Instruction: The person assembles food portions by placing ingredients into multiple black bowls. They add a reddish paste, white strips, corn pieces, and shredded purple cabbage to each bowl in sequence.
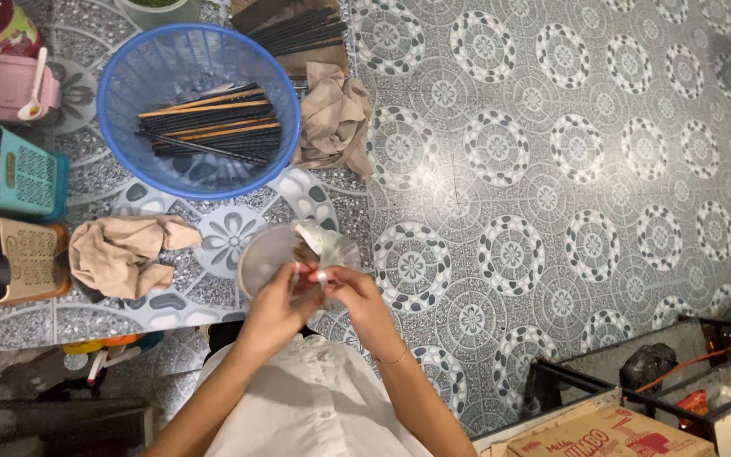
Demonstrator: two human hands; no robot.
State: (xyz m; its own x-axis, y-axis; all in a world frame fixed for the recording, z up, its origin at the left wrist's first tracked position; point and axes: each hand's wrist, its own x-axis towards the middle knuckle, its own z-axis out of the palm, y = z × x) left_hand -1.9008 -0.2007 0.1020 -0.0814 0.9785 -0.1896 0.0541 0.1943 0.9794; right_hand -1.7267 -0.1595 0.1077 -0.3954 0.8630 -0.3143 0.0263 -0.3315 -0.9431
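Note:
My left hand [279, 306] and my right hand [357, 298] meet over a clear round plastic container [262, 254] at the near edge of the patterned table [213, 288]. Both hands pinch a crinkled clear plastic bag [325, 244] that rises from the container. Something brownish shows inside, too small to tell. Behind it stands a blue plastic basket [120, 93] holding several black and wooden chopsticks [209, 127].
Beige cloths lie left [120, 254] and behind right [336, 118]. More chopsticks [302, 32] sit at the back. Teal [31, 173] and tan [31, 254] baskets and a pink box [2, 85] are at left. A cardboard box [611, 432] and black frame [628, 364] stand on the tiled floor [552, 169].

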